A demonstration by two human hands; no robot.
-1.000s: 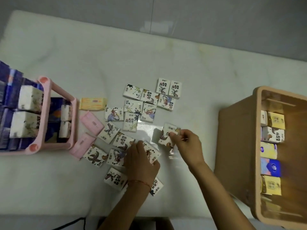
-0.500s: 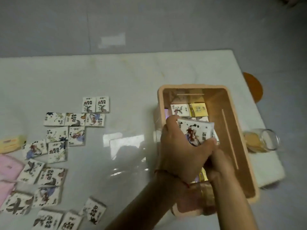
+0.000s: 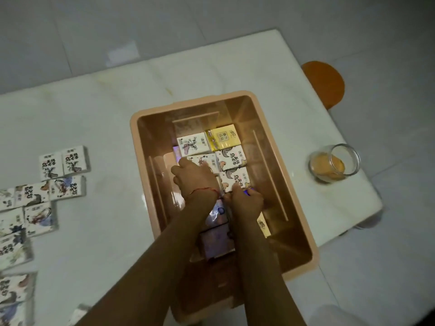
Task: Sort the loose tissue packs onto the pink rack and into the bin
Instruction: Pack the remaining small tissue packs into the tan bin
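The tan plastic bin (image 3: 211,96) stands in the middle of the white table, with both my forearms reaching into it. My left hand (image 3: 195,178) curls over the near end of a white printed tissue pack (image 3: 203,161) lying in the left row. My right hand (image 3: 247,201) grips the near edge of another white printed pack (image 3: 235,178) in the right row. Further back in the bin lie a yellow pack (image 3: 222,138) and two more white packs; blue and purple packs show under my wrists. Several loose white packs (image 3: 63,163) lie on the table at the left. The pink rack is out of view.
A glass jar (image 3: 334,163) with orange contents stands right of the bin near the table's right edge. An orange round stool (image 3: 324,83) shows past the far right corner. Bare tabletop lies between the loose packs and the bin.
Both hands picked up white packs from the table, carried them right over the bin and have now lowered them onto the rows inside it. My view swung right, so the rack left the frame.
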